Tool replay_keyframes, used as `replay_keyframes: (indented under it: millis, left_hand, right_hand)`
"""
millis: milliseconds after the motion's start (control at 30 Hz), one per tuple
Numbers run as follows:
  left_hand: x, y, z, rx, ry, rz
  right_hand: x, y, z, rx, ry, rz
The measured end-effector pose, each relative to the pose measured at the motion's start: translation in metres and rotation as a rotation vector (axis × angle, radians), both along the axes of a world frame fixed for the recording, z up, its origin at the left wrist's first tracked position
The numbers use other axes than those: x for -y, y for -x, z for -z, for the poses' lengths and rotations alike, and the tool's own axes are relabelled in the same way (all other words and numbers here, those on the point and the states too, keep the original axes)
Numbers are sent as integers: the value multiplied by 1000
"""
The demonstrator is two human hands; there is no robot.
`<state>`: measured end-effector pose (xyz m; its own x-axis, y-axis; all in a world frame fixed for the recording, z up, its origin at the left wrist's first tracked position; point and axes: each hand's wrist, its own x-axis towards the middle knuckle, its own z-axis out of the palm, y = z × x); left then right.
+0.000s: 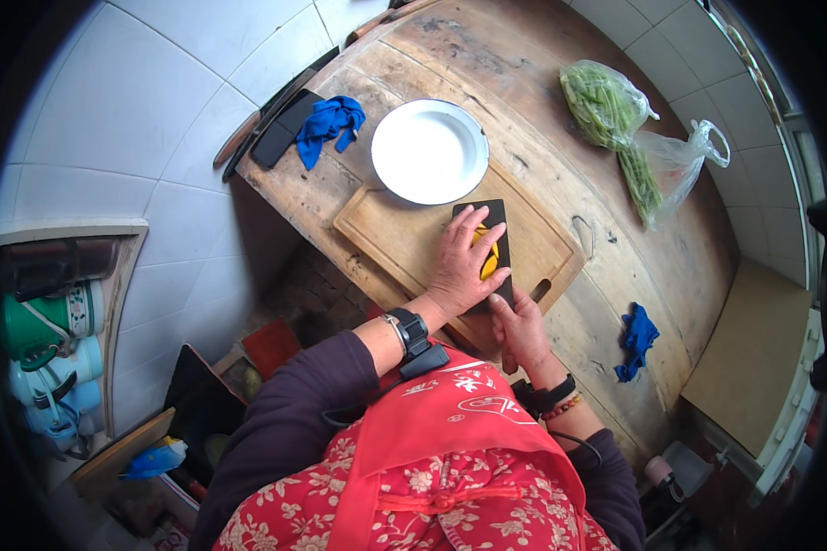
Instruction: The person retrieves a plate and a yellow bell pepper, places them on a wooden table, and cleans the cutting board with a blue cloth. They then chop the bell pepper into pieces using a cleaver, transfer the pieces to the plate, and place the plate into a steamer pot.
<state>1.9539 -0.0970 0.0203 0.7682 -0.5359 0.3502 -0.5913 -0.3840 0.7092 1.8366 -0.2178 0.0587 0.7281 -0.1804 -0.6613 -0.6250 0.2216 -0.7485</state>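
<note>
A dark, flat rectangular thing (499,210), which looks like a cleaver's blade, lies over a wooden cutting board (386,231). My left hand (458,265) rests on its face with the fingers spread. Between thumb and fingers shows a yellow-orange patch (488,266) with dark lines; whether it is food slices or a printed design I cannot tell. At the near end my right hand (520,330) grips the dark thing, thumb on top; its curled fingers are mostly hidden. A white enamel basin (431,151) with a dark rim sits partly over the board's far left corner.
Two clear plastic bags of green vegetables (603,107) (641,179) lie far right on the wooden table (524,89). A blue cloth (331,127) lies by a black case (282,131) at the left edge, another blue cloth (638,341) at the right. Tiled walls flank the table.
</note>
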Motion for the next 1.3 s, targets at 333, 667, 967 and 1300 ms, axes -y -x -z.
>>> replay_keyframes:
  millis: [333,667,967,1300]
  left_hand:
    - [10,-22,-38,52,92,84]
    - [-12,-121,-43,104,86,32]
    - [-13,-187,-15,-4,85,50]
    - [-41,-214,-29,-99,133,148]
  right_hand:
    - [-5,-8,-40,79,43,110]
    - [-32,-100,-46,139,2,99]
    - [-39,-130,-41,90,67,192]
    - [-25,-77,-48,120,196,384]
